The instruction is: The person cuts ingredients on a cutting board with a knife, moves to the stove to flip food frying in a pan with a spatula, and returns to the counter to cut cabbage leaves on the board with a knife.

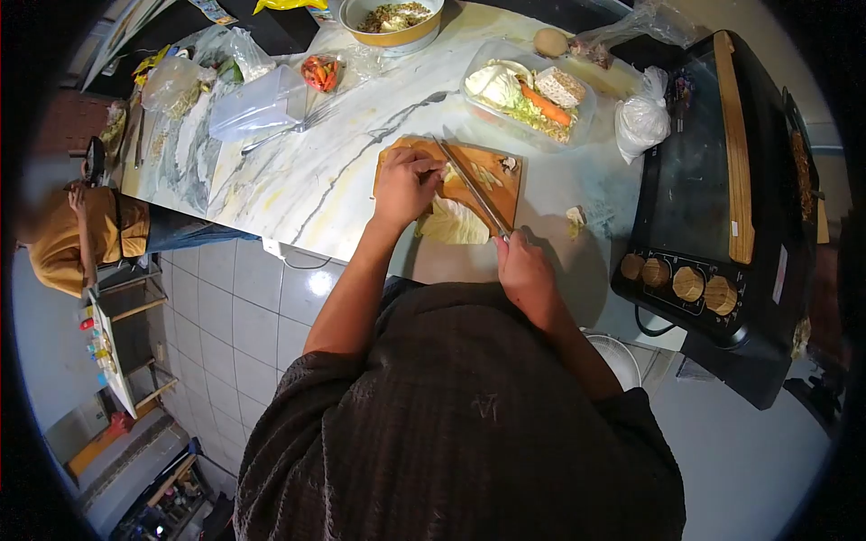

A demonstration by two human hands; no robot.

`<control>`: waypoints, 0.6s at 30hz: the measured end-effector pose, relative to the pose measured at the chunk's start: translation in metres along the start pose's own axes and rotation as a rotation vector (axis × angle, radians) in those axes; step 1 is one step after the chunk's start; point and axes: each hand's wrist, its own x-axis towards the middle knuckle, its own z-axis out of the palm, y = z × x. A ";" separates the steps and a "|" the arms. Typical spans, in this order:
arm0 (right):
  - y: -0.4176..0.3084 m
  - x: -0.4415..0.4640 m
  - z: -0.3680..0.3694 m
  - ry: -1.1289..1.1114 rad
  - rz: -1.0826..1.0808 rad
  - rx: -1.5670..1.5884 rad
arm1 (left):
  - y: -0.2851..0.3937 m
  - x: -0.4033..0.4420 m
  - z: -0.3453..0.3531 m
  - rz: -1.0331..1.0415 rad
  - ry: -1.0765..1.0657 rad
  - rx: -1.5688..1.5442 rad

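Observation:
My right hand [526, 278] is wrapped round the handle of a knife [475, 191], whose long blade slants up and left across a wooden cutting board [509, 200]. On the board's left side, my left hand [408, 185] has its fingers curled in a pinch near the blade; what lies between the fingertips is too small to make out. A pale cabbage leaf [454, 224] lies at the board's near edge, below the left hand. Small pale cut pieces [488, 174] are scattered right of the blade.
Behind the board stands a clear plastic container [585, 129] with cabbage, a carrot [547, 106] and a tempeh-like block [560, 87]. A black oven [681, 171] borders the right. Cabbage scraps [575, 219] lie between. Far left, another person [86, 234] is beyond the counter.

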 end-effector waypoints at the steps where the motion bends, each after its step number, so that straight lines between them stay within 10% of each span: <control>1: -0.002 0.001 0.000 -0.018 0.030 -0.007 | 0.000 0.001 0.000 -0.001 0.002 0.004; 18: -0.008 0.019 0.006 -0.097 0.141 -0.085 | 0.003 0.000 -0.003 -0.023 -0.009 0.022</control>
